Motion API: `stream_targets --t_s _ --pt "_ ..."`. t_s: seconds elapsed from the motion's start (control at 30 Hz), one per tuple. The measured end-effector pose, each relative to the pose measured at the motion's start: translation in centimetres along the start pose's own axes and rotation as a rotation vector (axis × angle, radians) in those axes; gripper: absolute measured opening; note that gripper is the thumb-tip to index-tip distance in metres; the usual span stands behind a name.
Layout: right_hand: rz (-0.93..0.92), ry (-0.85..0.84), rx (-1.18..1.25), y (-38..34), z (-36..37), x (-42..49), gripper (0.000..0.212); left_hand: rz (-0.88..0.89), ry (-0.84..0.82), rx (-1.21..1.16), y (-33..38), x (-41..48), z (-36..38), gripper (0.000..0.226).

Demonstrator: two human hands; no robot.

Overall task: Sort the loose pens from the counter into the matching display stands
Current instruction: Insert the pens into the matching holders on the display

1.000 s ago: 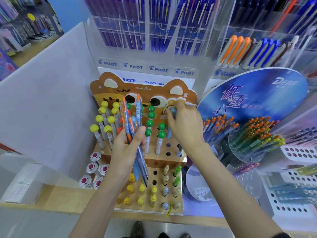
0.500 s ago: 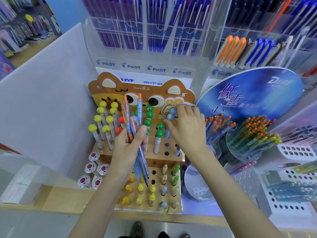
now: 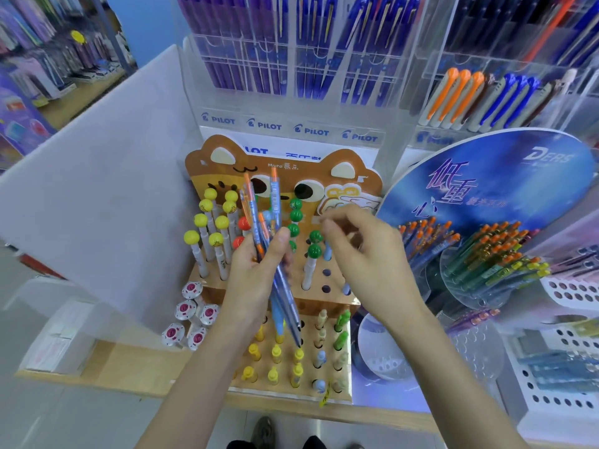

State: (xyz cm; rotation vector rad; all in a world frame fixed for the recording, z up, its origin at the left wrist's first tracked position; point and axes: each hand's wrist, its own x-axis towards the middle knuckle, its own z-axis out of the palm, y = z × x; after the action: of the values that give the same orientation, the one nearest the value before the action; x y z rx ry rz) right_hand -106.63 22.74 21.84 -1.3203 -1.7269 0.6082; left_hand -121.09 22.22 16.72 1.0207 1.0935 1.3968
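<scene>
My left hand (image 3: 256, 280) is closed around a bundle of blue pens with orange ends (image 3: 257, 218), held upright in front of the brown bear-shaped stand (image 3: 324, 166). My right hand (image 3: 366, 254) hovers blurred over the stand's right holes with fingers loosely spread and nothing visible in them. A light blue pen (image 3: 328, 252) stands in a hole just under its fingers. Yellow, red and green ball-topped pens fill the stand's left and middle rows. A round clear stand (image 3: 486, 257) to the right holds matching orange-ended pens.
A clear Pilot rack (image 3: 291, 128) of blue pens rises behind. A white divider panel (image 3: 97, 205) walls the left side. The lower wooden tier (image 3: 327, 395) holds yellow and green pens. A white holed stand (image 3: 557, 400) sits at the far right. The counter edge (image 3: 97, 377) runs along the front.
My right hand has let go of the blue ball-topped pen it was setting into the bear stand and has pulled back slightly. The left hand and its bundle have stayed in place.
</scene>
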Motion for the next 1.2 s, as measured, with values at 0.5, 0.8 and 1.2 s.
stream_targets --t_s 0.5,0.8,1.2 --pt "0.241 -0.228 0.462 -0.4 0.4 1.3 0.023 -0.206 -0.373 -0.252 0.8 0.1 -0.3 0.028" --pt "0.392 -0.256 0.589 0.1 0.9 1.1 0.029 -0.09 -0.237 0.13 0.4 0.4 -0.2 0.031" --pt "0.49 -0.262 0.534 0.4 0.5 1.9 0.033 -0.037 -0.283 0.279 0.5 0.2 -0.2 0.044"
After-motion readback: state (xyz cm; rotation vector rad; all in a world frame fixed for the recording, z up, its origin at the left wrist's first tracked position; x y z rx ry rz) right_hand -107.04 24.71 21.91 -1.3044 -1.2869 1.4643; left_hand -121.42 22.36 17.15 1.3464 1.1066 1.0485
